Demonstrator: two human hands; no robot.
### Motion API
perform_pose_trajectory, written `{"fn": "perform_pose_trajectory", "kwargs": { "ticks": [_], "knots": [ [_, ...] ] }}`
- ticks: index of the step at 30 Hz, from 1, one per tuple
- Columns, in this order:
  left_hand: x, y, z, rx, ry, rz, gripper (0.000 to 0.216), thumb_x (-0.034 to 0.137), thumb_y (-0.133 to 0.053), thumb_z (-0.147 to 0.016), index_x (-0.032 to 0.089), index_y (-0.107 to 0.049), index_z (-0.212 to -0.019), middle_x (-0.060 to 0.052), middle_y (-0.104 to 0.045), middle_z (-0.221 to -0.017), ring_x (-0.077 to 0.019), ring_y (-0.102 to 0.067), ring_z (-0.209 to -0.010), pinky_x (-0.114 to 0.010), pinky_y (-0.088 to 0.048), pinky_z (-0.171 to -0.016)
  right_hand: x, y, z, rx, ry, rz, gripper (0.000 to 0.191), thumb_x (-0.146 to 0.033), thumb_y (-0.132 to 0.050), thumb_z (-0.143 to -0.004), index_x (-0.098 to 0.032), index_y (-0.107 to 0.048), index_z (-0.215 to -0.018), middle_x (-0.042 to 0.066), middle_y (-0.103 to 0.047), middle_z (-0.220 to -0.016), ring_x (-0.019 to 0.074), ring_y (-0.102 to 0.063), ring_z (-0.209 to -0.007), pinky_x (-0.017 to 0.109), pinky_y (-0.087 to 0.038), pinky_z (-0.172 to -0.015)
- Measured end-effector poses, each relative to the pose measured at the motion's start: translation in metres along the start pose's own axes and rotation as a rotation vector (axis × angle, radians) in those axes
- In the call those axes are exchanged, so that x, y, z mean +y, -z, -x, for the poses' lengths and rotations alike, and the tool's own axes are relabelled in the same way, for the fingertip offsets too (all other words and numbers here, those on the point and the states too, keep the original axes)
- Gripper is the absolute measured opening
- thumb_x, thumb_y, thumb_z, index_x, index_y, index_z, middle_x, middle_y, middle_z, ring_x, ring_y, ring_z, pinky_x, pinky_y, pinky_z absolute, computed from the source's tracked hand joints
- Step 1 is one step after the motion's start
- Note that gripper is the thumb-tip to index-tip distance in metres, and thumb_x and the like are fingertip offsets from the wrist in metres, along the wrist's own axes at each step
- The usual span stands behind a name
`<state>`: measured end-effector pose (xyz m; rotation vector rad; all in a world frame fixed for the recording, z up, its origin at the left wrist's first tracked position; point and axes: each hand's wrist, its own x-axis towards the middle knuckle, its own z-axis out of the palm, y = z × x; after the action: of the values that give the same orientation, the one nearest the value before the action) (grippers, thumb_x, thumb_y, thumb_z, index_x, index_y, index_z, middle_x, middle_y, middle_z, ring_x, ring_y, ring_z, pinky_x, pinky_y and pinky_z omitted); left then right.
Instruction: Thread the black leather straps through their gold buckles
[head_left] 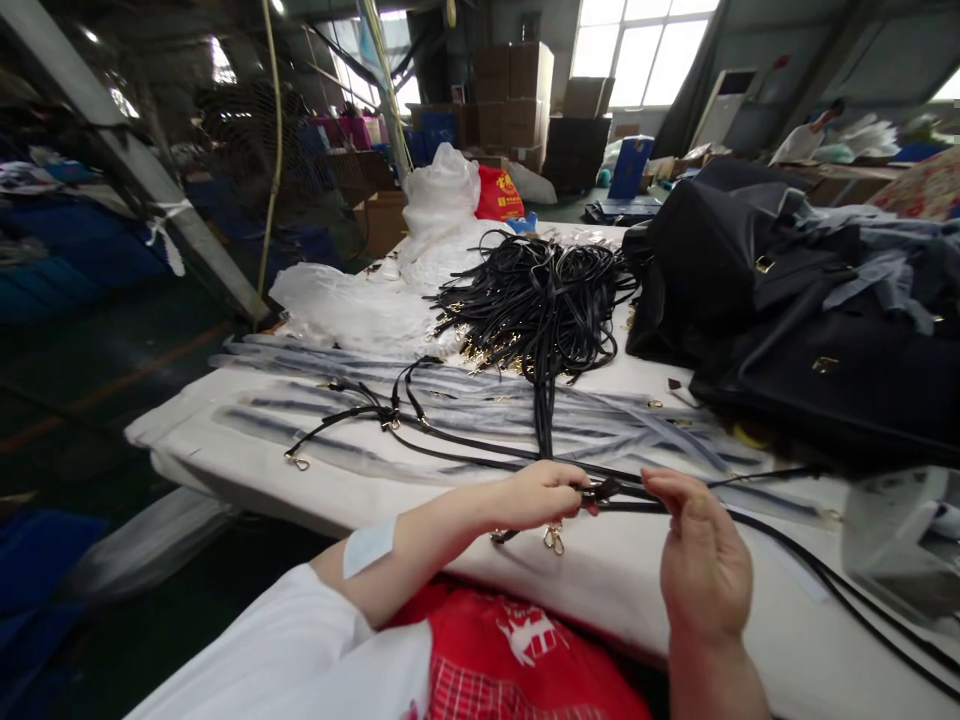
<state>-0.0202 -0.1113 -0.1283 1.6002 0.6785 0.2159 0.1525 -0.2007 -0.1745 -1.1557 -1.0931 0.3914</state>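
Observation:
My left hand is closed on a black bag strap near its dark buckle. Gold snap hooks dangle just below those fingers. To the right, my right hand is raised at the same strap, thumb and fingers bent together around it; the exact grip is partly hidden. Beyond my right hand the strap runs in long curves toward the table's lower right. More loose black straps with gold hooks stretch to the left across several straps in clear plastic sleeves.
A big heap of black straps lies farther back on the white table. Black bags are piled at the right, above a clear plastic container. Crumpled clear plastic sits back left. Another person is far off right.

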Motion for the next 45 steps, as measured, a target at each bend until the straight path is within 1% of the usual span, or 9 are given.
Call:
{"fn": "perform_pose_trajectory", "kwargs": {
  "ticks": [3,5,8,11,13,19,23,30,45],
  "knots": [
    [0.000,0.000,-0.003,-0.031,-0.080,-0.126,0.020,0.012,-0.048,-0.076,0.014,-0.063,-0.088,0.003,-0.055,-0.071,-0.0103,-0.050,-0.064,-0.020,-0.040,-0.059,0.001,-0.001,0.000,-0.324,0.002,0.143,0.037,-0.038,-0.054,-0.094,-0.022,-0.062,-0.126,0.012,-0.060,-0.131,0.0285,-0.054,-0.122,0.048,-0.043,-0.103],
    [-0.002,-0.002,-0.006,-0.054,-0.128,-0.156,0.021,0.010,-0.048,-0.075,0.014,-0.063,-0.089,0.002,-0.058,-0.076,-0.0108,-0.052,-0.067,-0.020,-0.042,-0.061,0.002,-0.005,0.002,-0.381,-0.003,0.218,0.031,-0.035,-0.056,-0.094,-0.024,-0.065,-0.122,0.010,-0.063,-0.126,0.0262,-0.057,-0.117,0.045,-0.046,-0.099],
    [-0.003,-0.002,-0.007,-0.059,-0.097,-0.073,0.027,0.009,-0.047,-0.074,0.015,-0.064,-0.094,0.002,-0.061,-0.084,-0.0099,-0.054,-0.070,-0.019,-0.042,-0.060,0.006,-0.007,0.006,-0.184,-0.079,0.200,0.028,-0.036,-0.047,-0.099,-0.023,-0.070,-0.107,0.008,-0.069,-0.108,0.0233,-0.063,-0.101,0.042,-0.049,-0.090],
    [0.000,0.001,-0.004,0.009,0.010,-0.035,0.024,0.009,-0.046,-0.074,0.015,-0.065,-0.089,0.005,-0.055,-0.068,-0.0074,-0.047,-0.057,-0.017,-0.036,-0.052,0.010,-0.005,0.007,0.030,-0.135,0.085,0.035,-0.043,-0.046,-0.099,-0.018,-0.071,-0.104,0.009,-0.071,-0.100,0.0239,-0.065,-0.094,0.044,-0.047,-0.090],
    [0.002,0.003,-0.002,0.052,0.046,-0.023,0.024,0.009,-0.045,-0.074,0.015,-0.064,-0.087,0.006,-0.051,-0.061,-0.0063,-0.040,-0.050,-0.018,-0.031,-0.048,0.011,-0.003,0.006,0.090,-0.152,0.010,0.037,-0.046,-0.049,-0.097,-0.016,-0.071,-0.102,0.009,-0.071,-0.096,0.0245,-0.065,-0.092,0.044,-0.047,-0.089],
    [-0.001,0.001,-0.003,0.068,-0.042,-0.038,0.017,0.015,-0.048,-0.083,0.014,-0.064,-0.086,0.006,-0.050,-0.060,-0.0069,-0.042,-0.052,-0.018,-0.032,-0.052,0.006,-0.004,0.003,0.114,-0.300,-0.151,0.040,-0.051,-0.052,-0.095,-0.017,-0.070,-0.103,0.006,-0.073,-0.087,0.0188,-0.066,-0.075,0.034,-0.050,-0.072],
    [-0.011,0.000,-0.006,0.121,-0.122,-0.139,0.017,0.019,-0.051,-0.085,0.013,-0.067,-0.087,0.002,-0.056,-0.069,-0.0089,-0.048,-0.062,-0.018,-0.035,-0.056,0.007,-0.005,0.003,0.123,-0.373,-0.173,0.044,-0.056,-0.054,-0.093,-0.016,-0.070,-0.101,0.005,-0.073,-0.082,0.0180,-0.068,-0.070,0.032,-0.052,-0.069],
    [-0.012,0.000,-0.007,0.199,-0.132,-0.304,0.029,0.033,-0.050,-0.091,0.014,-0.069,-0.080,0.002,-0.055,-0.063,-0.0096,-0.047,-0.060,-0.019,-0.032,-0.054,0.012,-0.005,0.002,0.097,-0.497,-0.240,0.052,-0.062,-0.057,-0.089,-0.012,-0.070,-0.091,0.007,-0.073,-0.069,0.0173,-0.068,-0.059,0.030,-0.054,-0.062],
    [-0.012,-0.010,-0.013,0.410,-0.103,-0.401,0.027,0.036,-0.054,-0.085,0.017,-0.063,-0.069,0.004,-0.053,-0.059,-0.0096,-0.045,-0.057,-0.022,-0.028,-0.053,0.010,-0.004,0.009,0.104,-0.423,-0.261,0.048,-0.057,-0.053,-0.093,-0.012,-0.069,-0.095,0.009,-0.074,-0.074,0.0224,-0.071,-0.065,0.035,-0.057,-0.063]
  ]
}}
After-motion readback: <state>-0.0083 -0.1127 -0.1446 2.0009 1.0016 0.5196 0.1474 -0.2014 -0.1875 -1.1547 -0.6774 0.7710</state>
